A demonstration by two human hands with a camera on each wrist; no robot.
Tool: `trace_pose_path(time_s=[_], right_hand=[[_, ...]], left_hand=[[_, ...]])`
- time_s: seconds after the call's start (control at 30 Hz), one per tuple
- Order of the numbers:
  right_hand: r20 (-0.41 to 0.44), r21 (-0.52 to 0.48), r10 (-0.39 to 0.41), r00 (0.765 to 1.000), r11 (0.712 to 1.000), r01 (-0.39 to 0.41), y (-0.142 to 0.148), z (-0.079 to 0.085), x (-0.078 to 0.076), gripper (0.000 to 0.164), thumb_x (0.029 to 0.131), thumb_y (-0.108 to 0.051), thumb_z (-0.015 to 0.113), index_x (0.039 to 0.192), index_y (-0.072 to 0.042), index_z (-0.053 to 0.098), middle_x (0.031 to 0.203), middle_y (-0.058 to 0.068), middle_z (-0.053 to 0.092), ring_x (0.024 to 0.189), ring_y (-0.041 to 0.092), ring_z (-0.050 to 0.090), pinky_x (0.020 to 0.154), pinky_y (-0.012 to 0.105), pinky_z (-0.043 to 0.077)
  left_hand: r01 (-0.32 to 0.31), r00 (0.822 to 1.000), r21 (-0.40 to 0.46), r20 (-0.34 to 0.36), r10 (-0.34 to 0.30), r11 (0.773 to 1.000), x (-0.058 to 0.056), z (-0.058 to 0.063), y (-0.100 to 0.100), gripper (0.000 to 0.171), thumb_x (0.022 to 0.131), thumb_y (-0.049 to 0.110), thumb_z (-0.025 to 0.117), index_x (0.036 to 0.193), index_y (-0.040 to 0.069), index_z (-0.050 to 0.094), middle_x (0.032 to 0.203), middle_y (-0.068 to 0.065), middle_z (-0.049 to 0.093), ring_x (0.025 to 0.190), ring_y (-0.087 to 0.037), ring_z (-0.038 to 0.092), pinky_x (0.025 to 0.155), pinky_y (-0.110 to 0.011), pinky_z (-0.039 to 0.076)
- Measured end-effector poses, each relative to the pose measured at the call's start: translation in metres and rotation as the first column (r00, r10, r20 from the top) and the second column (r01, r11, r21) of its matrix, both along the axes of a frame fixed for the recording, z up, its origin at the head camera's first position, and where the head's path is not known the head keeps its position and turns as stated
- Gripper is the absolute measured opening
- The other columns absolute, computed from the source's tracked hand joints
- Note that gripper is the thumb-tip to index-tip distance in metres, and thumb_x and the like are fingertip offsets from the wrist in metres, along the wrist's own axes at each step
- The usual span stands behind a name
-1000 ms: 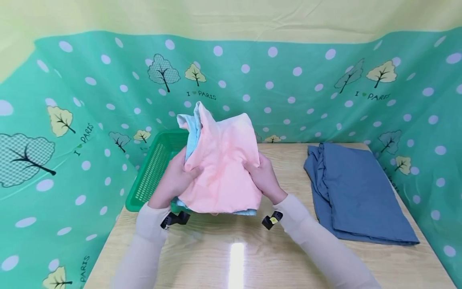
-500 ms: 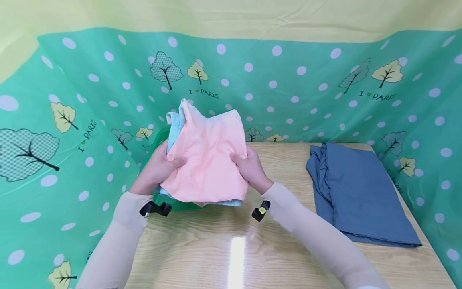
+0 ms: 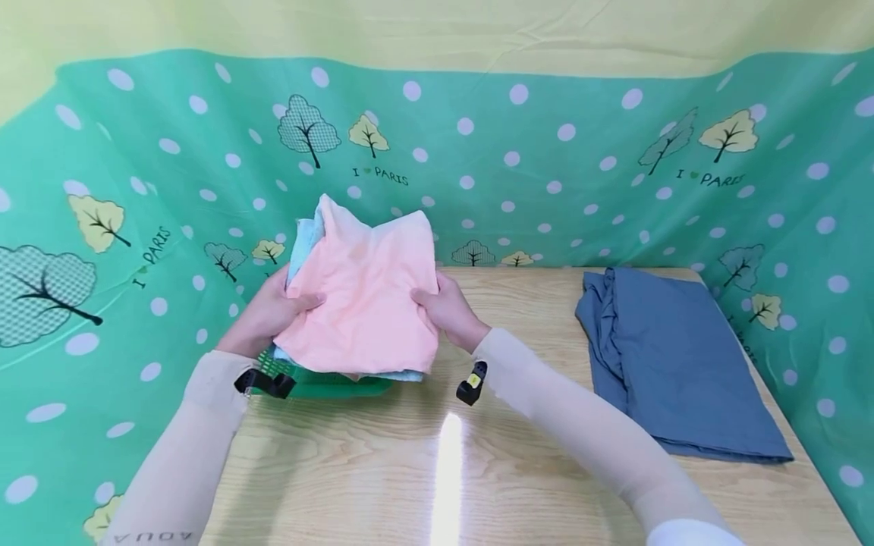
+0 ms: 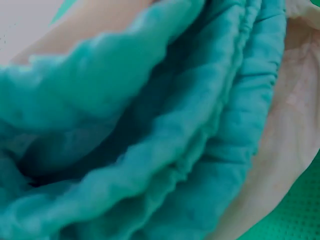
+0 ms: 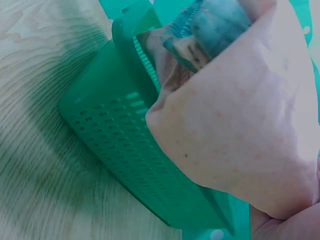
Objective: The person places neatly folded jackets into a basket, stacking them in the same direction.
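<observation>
Pinching the pink cloth (image 3: 365, 303), apparently already folded, left grip (image 3: 275, 309) and right grip (image 3: 452, 309) held it above the basket (image 5: 142, 155), not yet released.

place: cloth-screened workspace | evidence: tree-print drapes (image 3: 587, 163), wood-grain table (image 3: 341, 470)

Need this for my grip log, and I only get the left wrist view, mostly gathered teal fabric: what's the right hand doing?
Observer: The right hand grips the side of a pink garment, thumb on its front.

Operator: Copy. Any container near it?

Observer: Yes, the right wrist view shows a green plastic basket with perforated sides, standing on the wood-grain table.

Operator: Any cloth lying apart from what's held?

Observer: One: a folded slate-blue cloth on the table's right side in the head view, apart from both hands.
</observation>
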State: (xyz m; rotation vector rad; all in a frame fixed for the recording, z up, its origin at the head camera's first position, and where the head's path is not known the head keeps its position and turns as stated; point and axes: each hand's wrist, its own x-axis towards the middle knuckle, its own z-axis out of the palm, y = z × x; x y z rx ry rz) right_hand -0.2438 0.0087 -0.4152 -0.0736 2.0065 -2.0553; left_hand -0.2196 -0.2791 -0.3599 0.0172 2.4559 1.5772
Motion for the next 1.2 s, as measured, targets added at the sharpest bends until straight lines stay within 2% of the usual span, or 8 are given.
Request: trace_pose_path(time_s=[0.13, 0.27, 0.47, 0.7, 0.77, 0.9, 1.03, 1.2], right_hand=[[0.042, 0.013, 0.018, 0.999, 1.0, -0.019, -0.009, -0.004, -0.006, 0.049, 0.103, -0.01, 0.057, 0.151, -0.012, 0.048, 0.138, 0.011, 0.062, 0.114, 0.02, 0.064, 0.104, 0.037, 0.053], [0.083, 0.04, 0.037, 0.996, 0.998, -0.041, -0.017, -0.01, -0.011, 0.048, 0.102, -0.011, 0.058, 0.15, -0.011, 0.049, 0.136, 0.012, 0.064, 0.109, 0.02, 0.066, 0.1, 0.035, 0.055], [0.104, 0.07, 0.075, 0.992, 0.994, -0.083, -0.027, -0.019, -0.015, 0.048, 0.101, -0.009, 0.06, 0.148, -0.008, 0.048, 0.134, 0.014, 0.063, 0.11, 0.022, 0.067, 0.099, 0.035, 0.057], [0.108, 0.104, 0.116, 0.987, 0.986, -0.127, -0.033, -0.022, -0.019, 0.053, 0.1, -0.009, 0.062, 0.149, -0.009, 0.044, 0.139, 0.013, 0.06, 0.115, 0.023, 0.066, 0.103, 0.038, 0.054], [0.108, 0.115, 0.131, 0.986, 0.983, -0.143, -0.034, -0.023, -0.02, 0.054, 0.099, -0.01, 0.064, 0.149, -0.01, 0.043, 0.139, 0.013, 0.059, 0.113, 0.023, 0.066, 0.101, 0.037, 0.054], [0.084, 0.168, 0.183, 0.98, 0.966, -0.195, -0.034, -0.027, -0.021, 0.063, 0.096, -0.013, 0.068, 0.153, -0.011, 0.039, 0.144, 0.012, 0.055, 0.115, 0.025, 0.065, 0.093, 0.037, 0.056], [0.051, 0.218, 0.228, 0.972, 0.948, -0.233, -0.035, -0.028, -0.017, 0.078, 0.095, -0.015, 0.071, 0.16, -0.011, 0.028, 0.152, 0.015, 0.05, 0.126, 0.028, 0.061, 0.097, 0.038, 0.057], [0.014, 0.267, 0.248, 0.969, 0.933, -0.242, -0.038, -0.023, -0.014, 0.082, 0.095, -0.011, 0.07, 0.162, -0.009, 0.023, 0.156, 0.021, 0.046, 0.136, 0.032, 0.055, 0.102, 0.041, 0.055]], left_hand=[[0.01, 1.0, -0.022, 0.021, -0.01, 1.0, -0.006, -0.006, -0.01, 0.071, 0.1, 0.028, 0.067, 0.159, 0.02, 0.029, 0.139, -0.008, 0.05, 0.11, -0.011, 0.058, 0.091, -0.017, 0.05], [0.009, 0.999, -0.055, 0.052, -0.006, 0.998, -0.011, -0.015, -0.019, 0.074, 0.1, 0.028, 0.067, 0.161, 0.02, 0.025, 0.143, -0.011, 0.047, 0.111, -0.014, 0.058, 0.089, -0.018, 0.051], [0.011, 0.997, -0.077, 0.074, -0.005, 0.997, -0.013, -0.027, -0.03, 0.076, 0.101, 0.025, 0.066, 0.162, 0.014, 0.022, 0.15, -0.014, 0.042, 0.12, -0.019, 0.051, 0.089, -0.015, 0.048], [0.006, 0.998, -0.082, 0.069, 0.0, 0.997, -0.019, -0.035, -0.039, 0.074, 0.101, 0.025, 0.065, 0.159, 0.007, 0.024, 0.144, -0.016, 0.044, 0.106, -0.01, 0.057, 0.085, -0.015, 0.051], [0.004, 0.997, -0.081, 0.077, 0.003, 0.997, -0.021, -0.038, -0.041, 0.074, 0.101, 0.024, 0.065, 0.16, 0.008, 0.022, 0.146, -0.016, 0.043, 0.109, -0.012, 0.056, 0.086, -0.016, 0.051], [0.017, 0.993, -0.088, 0.114, -0.007, 0.996, -0.025, -0.048, -0.045, 0.08, 0.103, 0.019, 0.061, 0.165, 0.01, 0.012, 0.159, -0.02, 0.032, 0.131, -0.028, 0.045, 0.107, -0.033, 0.046], [0.016, 0.995, -0.177, 0.095, 0.001, 0.984, -0.028, -0.057, -0.043, 0.083, 0.1, 0.008, 0.059, 0.166, 0.01, 0.007, 0.166, -0.027, 0.019, 0.144, -0.041, 0.029, 0.12, -0.055, 0.032], [-0.032, 0.998, -0.296, 0.039, 0.046, 0.954, -0.035, -0.058, -0.041, 0.083, 0.098, 0.002, 0.055, 0.166, 0.014, 0.009, 0.168, -0.029, 0.011, 0.151, -0.044, 0.017, 0.123, -0.062, 0.022]])
